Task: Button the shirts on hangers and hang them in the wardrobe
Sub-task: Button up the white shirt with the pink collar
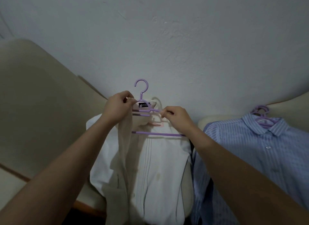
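Note:
A cream shirt (123,151) hangs open on a purple hanger (142,90) over a white pleated shirt (160,166) in the middle of the view. My left hand (117,107) pinches the cream shirt's collar beside the hanger's neck. My right hand (177,117) pinches the collar's other side by the hanger's right arm. The hanger's lower bar (158,134) shows between my wrists. A black label sits inside the collar.
A blue striped shirt (260,149) on purple hangers (262,117) lies at the right on a cream cushioned surface (217,119). A beige panel (33,99) leans at the left. A white textured wall (167,40) fills the background.

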